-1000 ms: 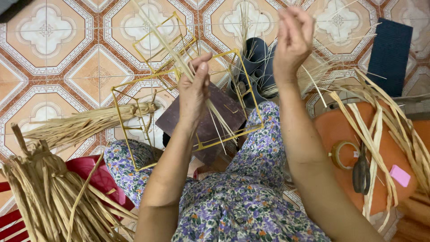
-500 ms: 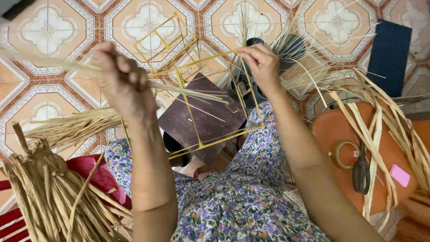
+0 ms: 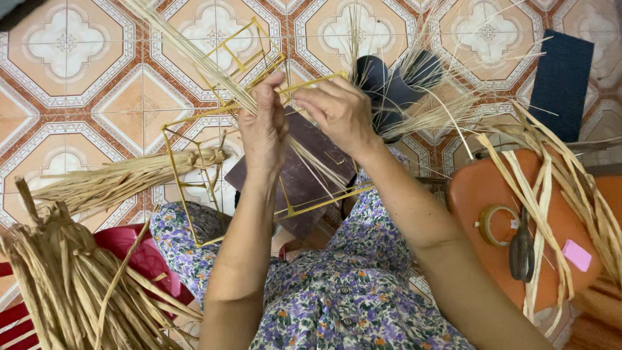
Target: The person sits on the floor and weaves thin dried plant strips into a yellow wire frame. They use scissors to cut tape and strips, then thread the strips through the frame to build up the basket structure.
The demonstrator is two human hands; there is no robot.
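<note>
Both hands meet at the yellow wire frame (image 3: 285, 155) held above the lap: the left hand (image 3: 262, 126) clenches a bundle of pale straw strands (image 3: 194, 55) against its top bar, the right hand (image 3: 337, 110) pinches the bar beside it. Scissors (image 3: 521, 249) and a tape roll (image 3: 495, 223) lie on the orange stool (image 3: 473, 188) at right
</note>
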